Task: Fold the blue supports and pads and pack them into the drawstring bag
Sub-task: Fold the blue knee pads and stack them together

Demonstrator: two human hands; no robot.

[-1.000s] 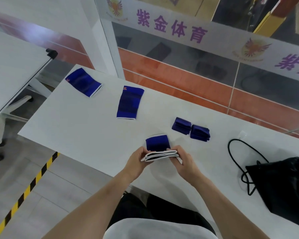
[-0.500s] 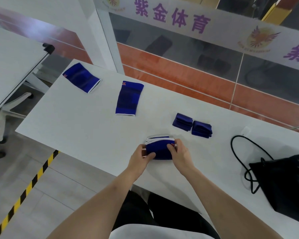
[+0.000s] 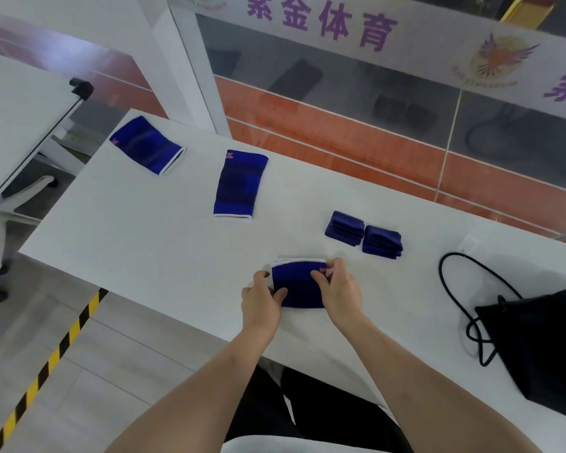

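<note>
Head view: both hands (image 3: 262,297) pinching support (image 3: 299,284).

On the desk (image 3: 144,256), the folded support (image 3: 299,284) lies nearest the person, between both hands. Behind it to the right sit two folded pads (image 3: 363,233) touching; two flat supports (image 3: 241,184) lie far left, the drawstring bag (image 3: 543,341) far right.

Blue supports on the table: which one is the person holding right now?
The folded support at the near edge, pinched between left hand and right hand; the other four lie untouched farther back.
</note>
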